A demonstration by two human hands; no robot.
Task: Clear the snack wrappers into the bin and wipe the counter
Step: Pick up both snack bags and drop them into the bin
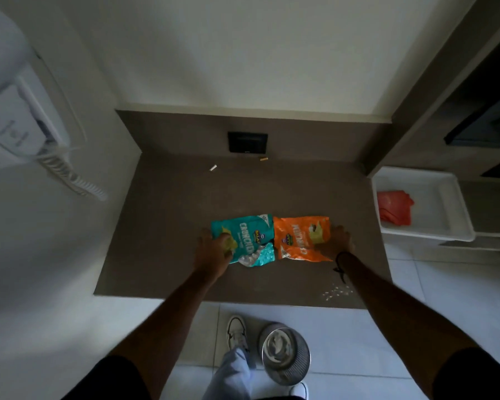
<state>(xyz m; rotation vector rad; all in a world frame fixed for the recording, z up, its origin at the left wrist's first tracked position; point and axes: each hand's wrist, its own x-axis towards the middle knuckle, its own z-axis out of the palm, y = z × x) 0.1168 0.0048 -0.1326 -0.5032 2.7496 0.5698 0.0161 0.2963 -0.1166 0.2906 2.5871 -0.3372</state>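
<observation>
Head view, left to right: a white wall phone [20, 122] with a coiled cord hangs at the far left. On the brown worktop [162, 226], the left hand [212, 252] lies on the near-left corner of the teal wrapper [243, 239], fingers spread; whether its grip has closed on the foil is unclear. Touching edge to edge beside it lies the orange wrapper [300, 236], the right hand [337, 241] pressing its right edge, grip likewise hard to judge. White crumbs [337, 293] dot the near-right worktop. On the tiled floor below stands a round metal bin [285, 356]. A white tray [433, 206] at right holds a red cloth [394, 207].
</observation>
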